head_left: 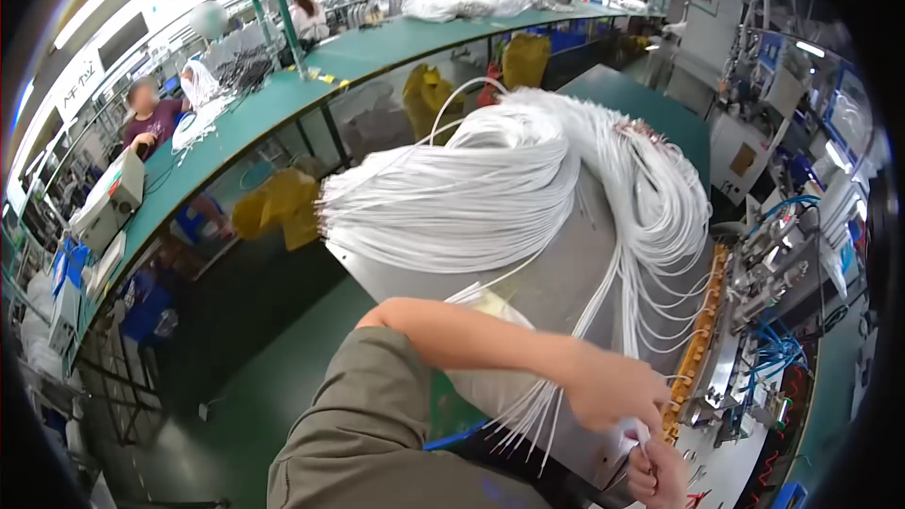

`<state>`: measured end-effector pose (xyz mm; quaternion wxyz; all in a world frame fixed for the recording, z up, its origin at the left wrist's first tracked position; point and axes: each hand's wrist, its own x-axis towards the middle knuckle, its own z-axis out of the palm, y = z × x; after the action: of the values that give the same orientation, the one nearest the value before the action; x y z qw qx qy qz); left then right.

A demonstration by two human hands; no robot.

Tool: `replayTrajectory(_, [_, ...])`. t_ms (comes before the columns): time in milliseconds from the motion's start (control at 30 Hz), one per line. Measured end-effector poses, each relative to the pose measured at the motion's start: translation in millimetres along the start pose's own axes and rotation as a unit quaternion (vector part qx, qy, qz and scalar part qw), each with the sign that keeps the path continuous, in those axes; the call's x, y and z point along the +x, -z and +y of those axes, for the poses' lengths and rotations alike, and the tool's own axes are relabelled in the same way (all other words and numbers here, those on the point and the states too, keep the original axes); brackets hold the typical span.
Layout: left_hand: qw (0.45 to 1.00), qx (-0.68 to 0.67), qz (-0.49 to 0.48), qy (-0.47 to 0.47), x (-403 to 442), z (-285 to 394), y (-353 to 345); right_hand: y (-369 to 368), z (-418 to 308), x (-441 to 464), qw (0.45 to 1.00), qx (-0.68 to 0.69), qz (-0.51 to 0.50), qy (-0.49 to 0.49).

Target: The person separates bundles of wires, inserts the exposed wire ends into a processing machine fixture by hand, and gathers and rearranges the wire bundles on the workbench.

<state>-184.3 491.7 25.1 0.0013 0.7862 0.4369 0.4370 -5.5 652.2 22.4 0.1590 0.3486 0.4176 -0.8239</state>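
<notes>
At a metal-topped workbench, a worker's left hand is bent over the right hand, whose fingers are curled closed on a small white piece too blurred to name; the left fingertips are hidden, so their grip cannot be told. A thick bundle of white cables lies looped across the bench, near an orange fixture strip. Each strand looks light, springy and smooth enough to slip, best pinched just behind its end
</notes>
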Motion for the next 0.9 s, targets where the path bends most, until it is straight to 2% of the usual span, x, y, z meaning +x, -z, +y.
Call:
replayTrajectory(33, [0.998,0.036,0.029,-0.049,5.2,-6.5,-14.9,-1.0,0.8,-5.8,1.000,-0.015,-0.003,-0.005])
replayTrajectory(100, [0.996,0.062,-0.010,-0.061,8.5,-30.7,-50.5,5.5,4.1,-7.1,1.000,-0.020,0.003,-0.004])
replayTrajectory(167, [0.988,0.044,-0.143,0.024,-0.4,-64.8,-90.8,11.4,5.6,-10.6,0.999,-0.022,0.045,0.011])
replayTrajectory(233, [0.974,0.085,-0.169,0.121,4.6,-61.5,-96.5,22.4,10.0,-15.5,0.987,-0.126,0.041,0.088])
replayTrajectory(267, [0.963,0.098,-0.178,0.175,5.2,-57.6,-98.3,28.0,14.6,-13.6,0.961,-0.204,0.082,0.170])
replayTrajectory(300, [0.961,0.098,-0.177,0.190,5.5,-54.2,-95.8,31.7,19.1,-8.6,0.921,-0.275,0.119,0.250])
replayTrajectory(333, [0.958,0.091,-0.181,0.204,5.2,-49.4,-94.5,39.2,24.7,1.2,0.839,-0.390,0.145,0.350])
replayTrajectory(367, [0.954,0.082,-0.188,0.217,4.0,-46.6,-93.7,47.9,31.5,15.6,0.734,-0.491,0.164,0.439])
replayTrajectory(400, [0.970,0.013,-0.151,0.191,2.1,-47.9,-91.3,53.4,35.8,26.8,0.609,-0.573,0.175,0.519])
replayTrajectory(500, [0.922,-0.202,-0.122,0.306,-5.4,-55.4,-89.9,73.8,41.1,37.1,0.755,-0.475,0.102,0.440])
replayTrajectory(567, [0.926,-0.162,-0.096,0.327,-3.2,-59.4,-91.2,97.8,34.7,24.0,0.795,-0.431,0.130,0.407])
replayTrajectory(600, [0.934,-0.137,-0.093,0.316,-0.1,-63.2,-96.6,73.4,25.4,1.5,0.705,-0.484,0.251,0.453])
replayTrajectory(633, [0.942,-0.116,-0.091,0.300,6.1,-69.7,-104.1,76.3,9.7,9.4,0.716,-0.407,0.228,0.519])
replayTrajectory(667, [0.953,-0.114,-0.123,0.254,19.6,-73.4,-99.3,49.2,5.8,2.0,0.766,-0.361,0.246,0.472])
replayTrajectory(700, [0.960,-0.120,-0.153,0.201,32.9,-73.0,-96.3,39.9,2.0,7.0,0.776,-0.390,0.204,0.452])
replayTrajectory(767, [0.930,-0.307,-0.081,0.186,37.9,-68.2,-95.1,22.1,-6.9,17.3,0.789,-0.444,0.117,0.408])
replayTrajectory(800, [0.941,-0.279,-0.056,0.185,32.8,-71.4,-102.7,35.9,-8.9,21.3,0.736,-0.493,0.078,0.458])
replayTrajectory(833, [0.949,-0.252,-0.029,0.189,25.9,-75.0,-110.2,36.2,-7.3,13.1,0.803,-0.405,0.071,0.432])
replayTrajectory(900, [0.899,-0.294,-0.096,0.309,40.5,-72.7,-85.5,59.3,-9.2,4.0,0.759,-0.453,0.124,0.451])
